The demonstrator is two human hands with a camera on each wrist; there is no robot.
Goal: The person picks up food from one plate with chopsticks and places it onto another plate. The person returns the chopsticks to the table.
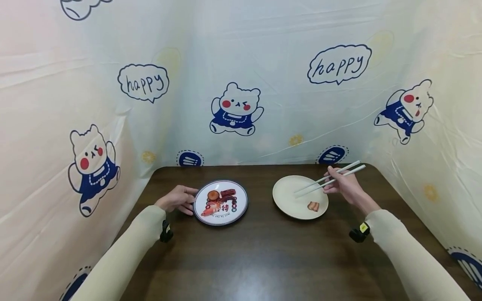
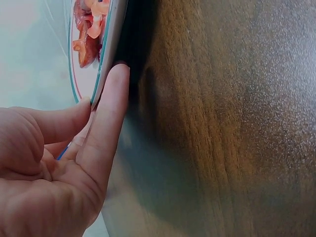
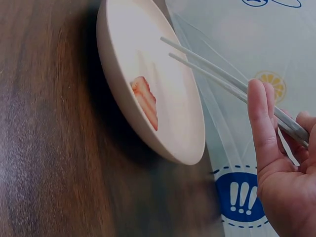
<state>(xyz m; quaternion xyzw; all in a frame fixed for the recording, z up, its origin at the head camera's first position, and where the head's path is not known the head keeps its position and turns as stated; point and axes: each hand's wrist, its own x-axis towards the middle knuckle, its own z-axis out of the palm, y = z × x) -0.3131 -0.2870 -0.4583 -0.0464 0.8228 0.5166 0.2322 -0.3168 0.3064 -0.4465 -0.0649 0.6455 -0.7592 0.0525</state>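
My left hand pinches the near-left rim of a white plate with a dark blue border. Seen in the left wrist view, the thumb presses the rim from above while fingers lie beneath it. Several food pieces, among them a shrimp and a round slice, sit on that plate over printed characters. With my right hand I grip a pair of pale chopsticks. Their tips are slightly apart, over a cream plate. One streaked meat slice lies near that plate's front edge, apart from the tips.
Both plates are on a dark wooden table with a gap between them. A pale curtain printed with cartoon bears hangs behind and along both sides. Small black devices are strapped at both wrists.
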